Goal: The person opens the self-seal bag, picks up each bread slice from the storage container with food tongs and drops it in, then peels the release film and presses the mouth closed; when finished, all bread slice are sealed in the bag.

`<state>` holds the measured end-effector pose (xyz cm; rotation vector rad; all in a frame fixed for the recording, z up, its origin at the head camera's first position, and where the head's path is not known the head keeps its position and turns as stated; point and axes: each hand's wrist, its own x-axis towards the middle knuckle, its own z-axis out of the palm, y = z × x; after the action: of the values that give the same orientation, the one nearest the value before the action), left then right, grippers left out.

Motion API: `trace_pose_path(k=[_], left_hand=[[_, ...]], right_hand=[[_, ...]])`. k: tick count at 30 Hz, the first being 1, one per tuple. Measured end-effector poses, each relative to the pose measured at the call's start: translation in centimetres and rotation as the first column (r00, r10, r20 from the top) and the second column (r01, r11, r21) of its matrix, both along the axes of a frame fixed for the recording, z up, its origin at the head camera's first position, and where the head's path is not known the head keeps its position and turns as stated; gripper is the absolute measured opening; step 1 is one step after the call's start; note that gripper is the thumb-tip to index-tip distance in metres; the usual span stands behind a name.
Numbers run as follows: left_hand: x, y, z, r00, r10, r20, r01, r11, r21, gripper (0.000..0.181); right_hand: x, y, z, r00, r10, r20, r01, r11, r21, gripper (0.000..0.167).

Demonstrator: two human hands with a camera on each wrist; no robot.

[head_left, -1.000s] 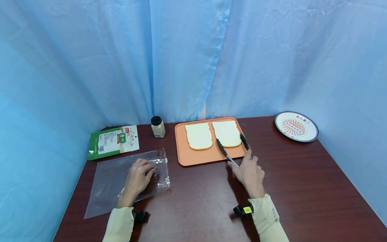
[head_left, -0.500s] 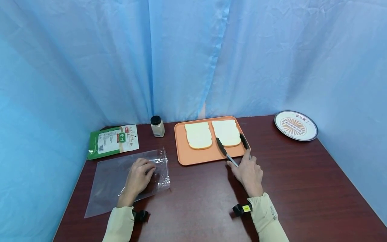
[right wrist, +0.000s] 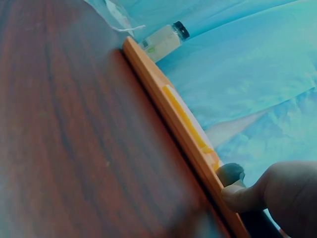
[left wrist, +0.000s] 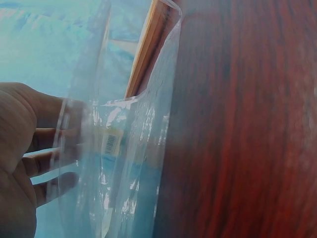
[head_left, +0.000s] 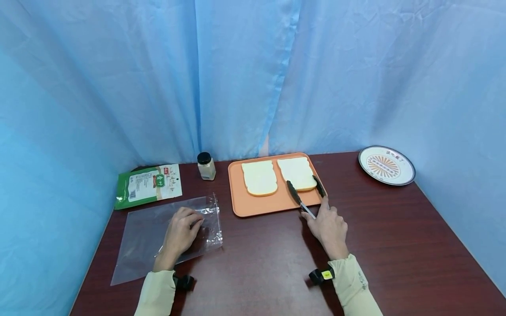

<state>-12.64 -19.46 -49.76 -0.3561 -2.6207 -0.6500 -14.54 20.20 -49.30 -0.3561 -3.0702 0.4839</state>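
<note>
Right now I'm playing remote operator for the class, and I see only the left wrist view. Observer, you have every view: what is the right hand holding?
Observer: The right hand holds a pair of tongs.
Operator: Are they open or closed?
Observer: Open: their dark ends are spread, with part of the near edge of the right bread slice between them.

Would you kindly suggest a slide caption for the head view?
Right hand holds black-tipped tongs at a bread slice on an orange tray; left hand holds a clear plastic bag.
</note>
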Motion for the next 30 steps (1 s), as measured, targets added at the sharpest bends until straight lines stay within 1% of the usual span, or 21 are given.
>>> trace_pose_path(k=[5,10,16,20,27,30], left_hand=[[0.0,0.0,0.0,1.000,0.002,-0.013,-0.002,1.000,-0.002,0.010],[0.0,-0.1,-0.1,1.000,0.004,-0.001,-0.004,1.000,0.007,0.010],[0.0,-0.1,-0.2,1.000,0.008,0.003,-0.008,1.000,0.010,0.010],[0.0,-0.1,-0.3,1.000,0.016,0.007,-0.016,1.000,0.005,0.010],[0.0,-0.1,-0.3,1.000,0.013,-0.001,-0.013,1.000,0.013,0.010],[-0.1,-0.2,-0.3,1.000,0.009,-0.011,-0.009,1.000,0.015,0.010]], right_hand=[[0.3,0.8,-0.5,0.999,0.031,-0.026,-0.030,0.999,0.016,0.094],[0.5,1.3,-0.5,0.997,0.061,-0.037,-0.060,0.998,0.036,0.091],[0.5,1.7,-0.6,0.992,0.100,-0.072,-0.095,0.993,0.068,0.087],[0.7,2.1,-0.7,0.990,0.111,-0.090,-0.105,0.992,0.076,0.084],[1.4,3.3,-0.3,0.985,0.115,-0.127,-0.108,0.992,0.063,0.081],[1.8,3.9,0.0,0.980,0.138,-0.146,-0.130,0.990,0.061,0.081]])
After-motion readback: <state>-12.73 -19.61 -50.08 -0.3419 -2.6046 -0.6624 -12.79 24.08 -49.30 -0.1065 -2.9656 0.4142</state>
